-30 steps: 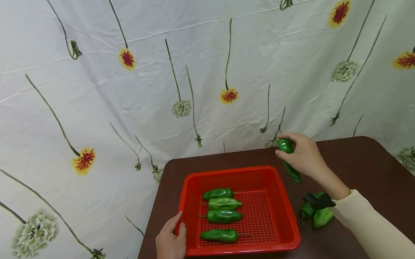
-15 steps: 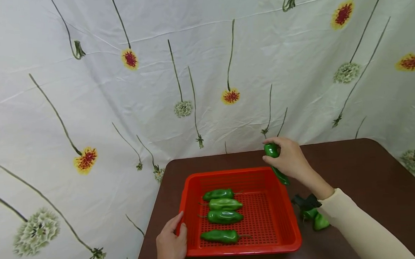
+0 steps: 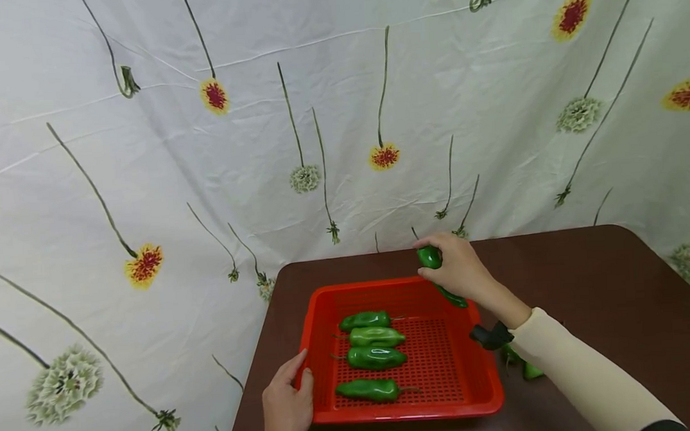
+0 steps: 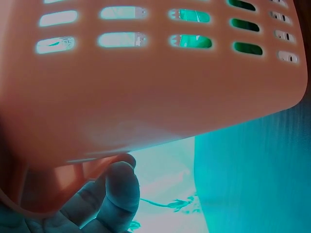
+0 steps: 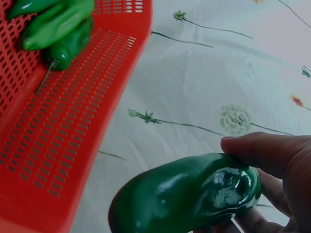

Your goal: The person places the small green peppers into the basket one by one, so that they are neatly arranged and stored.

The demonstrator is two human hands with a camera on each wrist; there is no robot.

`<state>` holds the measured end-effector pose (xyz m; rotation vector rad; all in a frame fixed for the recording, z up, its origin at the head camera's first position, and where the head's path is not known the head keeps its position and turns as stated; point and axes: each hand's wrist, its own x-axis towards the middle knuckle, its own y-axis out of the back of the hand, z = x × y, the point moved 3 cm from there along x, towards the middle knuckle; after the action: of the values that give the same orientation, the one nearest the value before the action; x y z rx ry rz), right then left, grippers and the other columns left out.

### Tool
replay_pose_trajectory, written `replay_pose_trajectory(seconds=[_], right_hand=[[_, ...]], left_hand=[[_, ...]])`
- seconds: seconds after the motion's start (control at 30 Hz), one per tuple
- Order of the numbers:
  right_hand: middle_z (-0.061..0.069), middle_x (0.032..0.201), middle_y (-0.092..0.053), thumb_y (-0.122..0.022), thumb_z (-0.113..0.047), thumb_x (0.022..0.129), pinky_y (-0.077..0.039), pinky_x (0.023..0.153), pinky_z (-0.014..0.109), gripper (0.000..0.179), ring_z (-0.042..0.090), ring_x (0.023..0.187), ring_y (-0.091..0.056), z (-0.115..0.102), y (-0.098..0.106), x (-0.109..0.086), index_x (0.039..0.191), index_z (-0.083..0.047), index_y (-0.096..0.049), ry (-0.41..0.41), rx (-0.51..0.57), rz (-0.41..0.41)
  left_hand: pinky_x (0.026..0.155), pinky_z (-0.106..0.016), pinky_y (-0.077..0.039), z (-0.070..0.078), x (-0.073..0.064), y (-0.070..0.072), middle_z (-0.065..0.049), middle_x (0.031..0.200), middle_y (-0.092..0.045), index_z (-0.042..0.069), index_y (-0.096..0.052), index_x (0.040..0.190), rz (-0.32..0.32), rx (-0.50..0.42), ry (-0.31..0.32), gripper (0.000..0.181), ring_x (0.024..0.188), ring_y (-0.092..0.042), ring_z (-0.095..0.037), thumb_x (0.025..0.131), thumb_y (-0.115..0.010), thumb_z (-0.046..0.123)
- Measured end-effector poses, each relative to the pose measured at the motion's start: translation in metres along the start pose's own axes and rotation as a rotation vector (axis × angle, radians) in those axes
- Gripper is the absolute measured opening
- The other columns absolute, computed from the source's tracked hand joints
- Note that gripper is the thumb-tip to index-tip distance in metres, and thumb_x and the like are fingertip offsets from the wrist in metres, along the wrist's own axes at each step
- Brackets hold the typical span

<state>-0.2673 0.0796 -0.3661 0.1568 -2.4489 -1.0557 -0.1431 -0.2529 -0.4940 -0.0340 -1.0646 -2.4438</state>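
My right hand point(image 3: 458, 267) pinches a long, glossy green pepper point(image 3: 430, 257) between thumb and fingers, over the far right corner of a red plastic basket point(image 3: 491, 389). In the right wrist view the held pepper point(image 5: 180, 194) fills the bottom, its wrinkled end by the thumb. Several green peppers, among them a dark one point(image 3: 377, 358) and a lighter one point(image 3: 376, 336), lie side by side in the basket's left half. My left hand point(image 3: 287, 398) grips the basket's left rim; in the left wrist view its fingers point(image 4: 121, 189) curl at the rim.
More green peppers point(image 3: 532, 370) lie on the dark brown table point(image 3: 590, 275) right of the basket, partly hidden behind the right sleeve point(image 3: 583, 366). A white cloth point(image 3: 249, 149) with printed flowers hangs behind the table.
My right hand has carried the pepper leftward, from above the table to over the basket's far right corner. My left hand has stayed on the left rim.
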Motion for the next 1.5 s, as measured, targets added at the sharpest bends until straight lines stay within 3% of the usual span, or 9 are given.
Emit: replay_pose_trajectory(seconds=[0.37,0.63,1.03,1.27,1.5], right_hand=[[0.003,0.119,-0.061,-0.079,-0.019,0.075,-0.053,0.077,0.034,0.041,0.023,0.105,-0.057,-0.017,-0.031,0.011,0.114,-0.021,-0.065,0.076,0.008,-0.076],[0.001,0.118,-0.06,-0.078,-0.019,0.076,-0.051,0.072,0.025,0.044,0.015,0.095,-0.058,-0.028,-0.055,0.009,0.117,-0.023,-0.063,0.136,0.012,-0.21],[-0.003,0.119,-0.059,-0.077,-0.021,0.077,-0.05,0.075,0.022,0.045,0.012,0.1,-0.057,-0.031,-0.085,0.017,0.119,-0.022,-0.062,0.178,0.021,-0.32],[-0.004,0.125,-0.058,-0.075,-0.021,0.079,-0.049,0.091,0.032,0.043,0.018,0.116,-0.054,-0.03,-0.101,0.019,0.12,-0.024,-0.062,0.211,-0.014,-0.392],[-0.004,0.125,-0.057,-0.075,-0.019,0.079,-0.05,0.088,0.027,0.045,0.016,0.114,-0.054,-0.028,-0.118,0.021,0.121,-0.023,-0.062,0.231,-0.039,-0.465]], left_hand=[[0.087,-0.045,-0.052,0.002,0.002,-0.002,0.0,0.119,-0.065,0.024,-0.066,0.12,0.013,-0.01,-0.006,0.035,0.11,-0.062,-0.023,0.086,-0.062,0.015],[0.087,-0.044,-0.053,-0.001,-0.003,-0.002,-0.001,0.116,-0.067,0.022,-0.068,0.118,0.04,0.009,-0.01,0.035,0.109,-0.063,-0.023,0.084,-0.064,0.014],[0.088,-0.045,-0.052,-0.001,0.0,-0.002,0.001,0.119,-0.065,0.024,-0.066,0.12,0.006,0.012,0.004,0.035,0.111,-0.063,-0.021,0.087,-0.061,0.016],[0.087,-0.044,-0.053,0.001,0.001,-0.002,0.003,0.119,-0.065,0.025,-0.065,0.121,-0.003,0.01,0.008,0.036,0.11,-0.063,-0.02,0.086,-0.062,0.016],[0.087,-0.043,-0.053,0.001,0.0,0.0,0.003,0.119,-0.065,0.024,-0.066,0.121,0.006,0.005,-0.006,0.036,0.11,-0.063,-0.019,0.086,-0.062,0.016]])
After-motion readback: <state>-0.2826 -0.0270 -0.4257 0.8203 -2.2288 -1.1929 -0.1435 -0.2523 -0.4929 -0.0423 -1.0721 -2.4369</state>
